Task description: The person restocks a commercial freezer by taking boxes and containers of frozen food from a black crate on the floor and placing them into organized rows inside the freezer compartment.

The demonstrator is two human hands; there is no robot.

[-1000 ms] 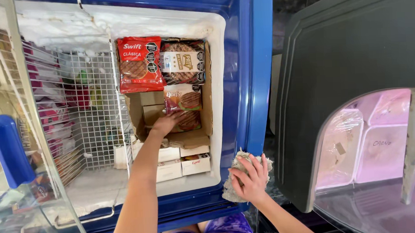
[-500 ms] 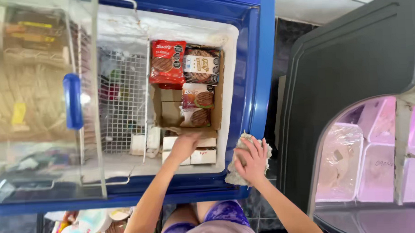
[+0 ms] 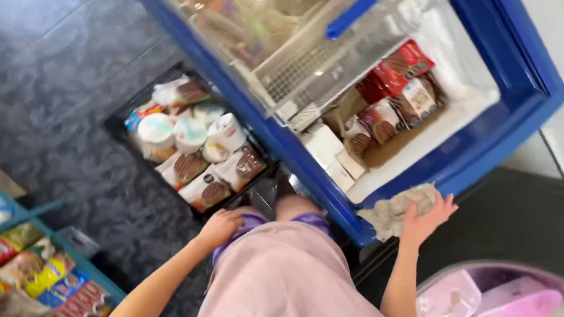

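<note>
Right hand (image 3: 427,217) presses flat, fingers spread, on a grey rag (image 3: 395,209) at the freezer rim (image 3: 484,153), 4 o'clock. Left hand (image 3: 221,226), loosely curled and empty, hangs by the crate (image 3: 193,146). Risk: the rag slides off the rim.

Your right hand (image 3: 426,217) lies flat on a crumpled grey cloth (image 3: 398,212), which sits bunched on the blue rim of the chest freezer (image 3: 484,144), at its near corner; the cloth looks worn and mottled, with its folds spilling slightly over the edge. Your left hand (image 3: 220,227) hangs low by your thigh, fingers loosely curled, just beside the near edge of a black crate (image 3: 117,124) on the dark floor. That crate is packed with frozen goods: round white tubs with pale lids towards its far side, and flat packets picturing brown patties nearest your hand, lying tilted against each other.
</note>
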